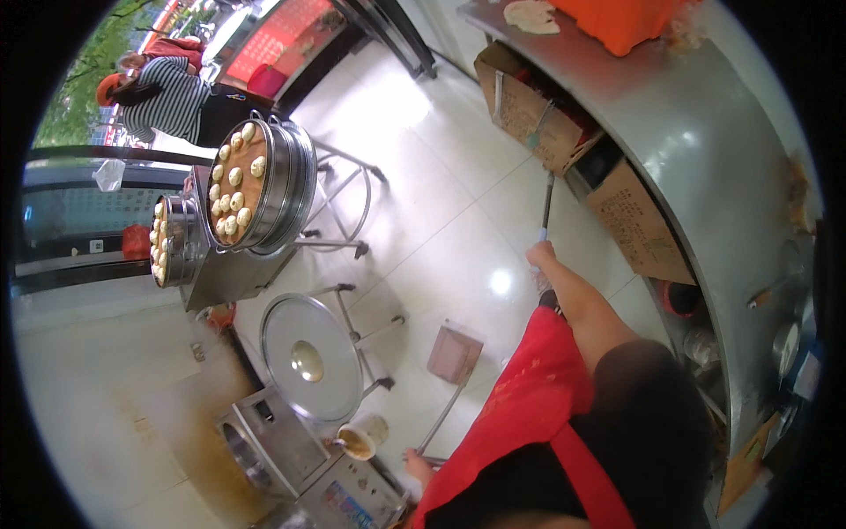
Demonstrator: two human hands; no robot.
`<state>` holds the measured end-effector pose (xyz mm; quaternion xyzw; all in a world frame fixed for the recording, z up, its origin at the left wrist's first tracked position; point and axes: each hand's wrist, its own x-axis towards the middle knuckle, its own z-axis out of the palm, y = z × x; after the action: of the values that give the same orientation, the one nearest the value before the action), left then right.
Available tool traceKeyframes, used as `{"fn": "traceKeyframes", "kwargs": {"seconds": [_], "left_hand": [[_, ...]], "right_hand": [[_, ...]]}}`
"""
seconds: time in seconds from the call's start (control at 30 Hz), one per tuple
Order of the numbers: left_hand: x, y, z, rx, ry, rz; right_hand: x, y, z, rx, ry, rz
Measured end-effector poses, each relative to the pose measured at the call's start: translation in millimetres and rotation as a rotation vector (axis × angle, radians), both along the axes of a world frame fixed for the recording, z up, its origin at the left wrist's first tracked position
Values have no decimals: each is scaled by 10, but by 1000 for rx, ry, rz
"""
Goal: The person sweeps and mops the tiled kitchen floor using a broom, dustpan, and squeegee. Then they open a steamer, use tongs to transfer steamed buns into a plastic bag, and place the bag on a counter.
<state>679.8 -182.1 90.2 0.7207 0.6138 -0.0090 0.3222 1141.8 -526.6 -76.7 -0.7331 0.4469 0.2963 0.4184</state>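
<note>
My right hand point(541, 254) is closed around a long pole point(547, 205), whose far end reaches the foot of a cardboard box point(522, 112) under the counter. What sits on the pole's end cannot be made out. Lower in the view, my left hand point(419, 467) grips the metal handle of a long-handled dustpan point(455, 354). The pan part stands at floor level, on pale tiles point(423, 264). A red apron point(542, 377) covers my front, and one of my shoes shows just below the right hand.
A metal counter point(714, 152) curves along the right, another box point(641, 225) beneath it. Left stand steamers point(281, 178) with buns point(235, 176), a round metal lid point(324, 397) on a wheeled stand, a bucket point(373, 430) and a machine point(357, 486). Two people point(172, 92) are at the upper left.
</note>
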Motion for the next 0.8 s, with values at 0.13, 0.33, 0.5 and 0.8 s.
{"fn": "traceKeyframes", "kwargs": {"seconds": [0.13,0.33,0.5,0.8], "left_hand": [[523,-307,213,-21,-22,321],[1315,-650,301,-46,-49,439],[1722,-520,-28,-63,-220,666],[2679,-446,-492,23,-214,703]], "right_hand": [[-358,598,-262,142,185,277],[-112,862,56,95,103,678],[1099,764,768,246,172,748],[3025,872,421,-16,-98,881]]}}
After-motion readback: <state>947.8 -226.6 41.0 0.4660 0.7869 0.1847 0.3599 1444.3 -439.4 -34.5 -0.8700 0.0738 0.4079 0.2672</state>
